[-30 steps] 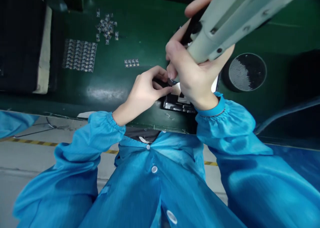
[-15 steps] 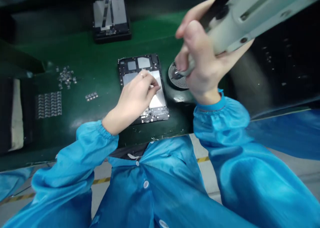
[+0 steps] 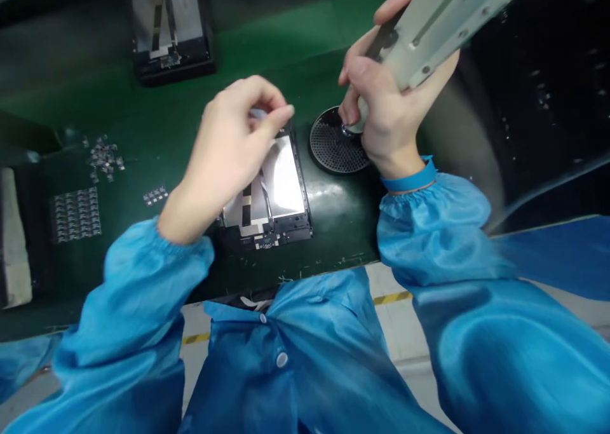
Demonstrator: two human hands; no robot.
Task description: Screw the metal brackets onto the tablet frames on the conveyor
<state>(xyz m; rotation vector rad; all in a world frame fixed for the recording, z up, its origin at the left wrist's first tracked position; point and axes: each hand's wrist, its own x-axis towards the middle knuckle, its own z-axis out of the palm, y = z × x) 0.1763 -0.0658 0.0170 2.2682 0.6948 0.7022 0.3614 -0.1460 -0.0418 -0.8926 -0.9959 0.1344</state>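
On the green bench in front of me lies an opened tablet (image 3: 284,176), its silvery batteries and ribbon cables exposed. My left hand (image 3: 229,145) hovers over the tablet's upper left part, thumb and forefinger tips pressed together. Whatever they may pinch is too small to make out. In my right hand (image 3: 388,107) is a pale grey-green electric screwdriver (image 3: 431,40), gripped around its lower body. Its tip points down at a round black perforated screw tray (image 3: 333,145) right of the tablet; whether it touches is unclear.
A second opened tablet (image 3: 174,24) rests on a dark block farther back. At left are a loose pile of small parts (image 3: 103,157), a sheet of parts in rows (image 3: 76,215) and a short strip (image 3: 155,196). A dark curved surface (image 3: 524,103) stands at right.
My left hand has lifted from the tablet's middle and moved up and left, uncovering the ribbon cables. The screwdriver has swung a little more upright, its tip still by the tray. The view has shifted slightly.
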